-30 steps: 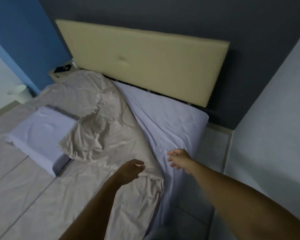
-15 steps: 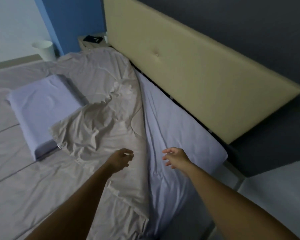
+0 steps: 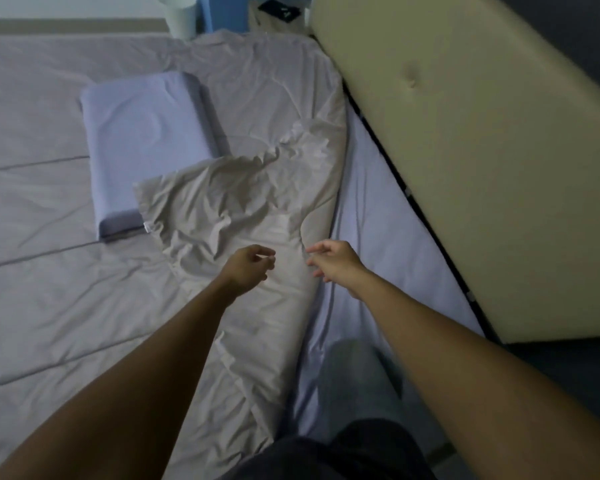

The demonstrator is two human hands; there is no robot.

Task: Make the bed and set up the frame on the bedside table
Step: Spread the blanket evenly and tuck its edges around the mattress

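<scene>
A beige duvet (image 3: pixel 243 209) lies crumpled, its top corner folded back over the bed. Beneath it a lilac sheet (image 3: pixel 371 216) shows along the headboard side. A lilac pillow (image 3: pixel 142 133) rests on the duvet to the left. My left hand (image 3: pixel 248 266) hovers over the folded duvet, fingers loosely curled, holding nothing. My right hand (image 3: pixel 333 259) hovers at the duvet's folded edge, fingers apart and empty. A dark flat object, perhaps the frame (image 3: pixel 280 11), lies on the bedside table (image 3: pixel 260 19) at the top.
A padded cream headboard (image 3: pixel 482 150) runs along the right. A white bin (image 3: pixel 181 15) stands on the floor beyond the bed, against a blue wall. My knee in grey fabric (image 3: pixel 357 386) is at the bed's near edge.
The view swung left and down across the bed. Both hands moved closer together over the folded duvet edge; neither took hold of anything.
</scene>
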